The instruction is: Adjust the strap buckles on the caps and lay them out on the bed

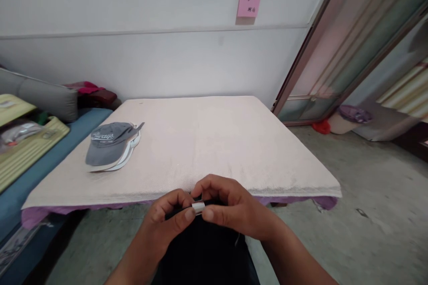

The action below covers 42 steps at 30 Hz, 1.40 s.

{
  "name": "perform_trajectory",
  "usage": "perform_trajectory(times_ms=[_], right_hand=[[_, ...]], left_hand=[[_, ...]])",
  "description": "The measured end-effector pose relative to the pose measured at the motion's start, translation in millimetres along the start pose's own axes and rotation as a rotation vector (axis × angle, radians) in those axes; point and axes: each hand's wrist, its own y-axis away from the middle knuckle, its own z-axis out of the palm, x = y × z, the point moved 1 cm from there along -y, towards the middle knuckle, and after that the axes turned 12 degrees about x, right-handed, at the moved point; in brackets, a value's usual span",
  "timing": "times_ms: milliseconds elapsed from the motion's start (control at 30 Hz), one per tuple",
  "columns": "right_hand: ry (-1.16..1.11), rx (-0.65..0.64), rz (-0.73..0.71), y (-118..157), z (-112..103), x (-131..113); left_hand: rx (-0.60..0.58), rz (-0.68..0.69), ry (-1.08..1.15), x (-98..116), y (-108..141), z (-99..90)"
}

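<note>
As left hand (167, 219) faces right hand (239, 205), thumbs (189, 214) flank a whitish piece (198, 207).

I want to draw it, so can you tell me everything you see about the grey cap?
The grey cap looks like cloth, with a rounded crown and curved brim. White lettering, seemingly "Always", crosses its front. A narrow strap-like tab sticks out behind. It sits crown up, brim towards the camera, on white layers that look like another cap, on the left part of the cream cover.
</note>
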Motion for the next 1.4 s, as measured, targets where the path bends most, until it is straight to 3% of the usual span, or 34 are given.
perform_trajectory(times_ms=[500, 833, 1167, 1300, 1400], right_hand=[[0.328, 0.037, -0.117, 0, 0, -8], [0.391, 0.004, -0.234, -3, 1, -7], [0.028, -0.005, -0.019, -8, -4, 4], [0.082, 0.035, 0.053, -8, -8, 3], [0.111, -0.012, 0.117, -9, -11, 4]], left_hand=[[-0.012, 0.028, 0.036, 0, -4, 0.4], [0.001, 0.037, 0.056, 0, -3, 0.2], [0.020, 0.042, 0.102, 5, -6, 0.1], [0.009, 0.028, 0.095, 6, -7, 0.1], [0.012, 0.023, 0.081, 7, -6, 0.2]])
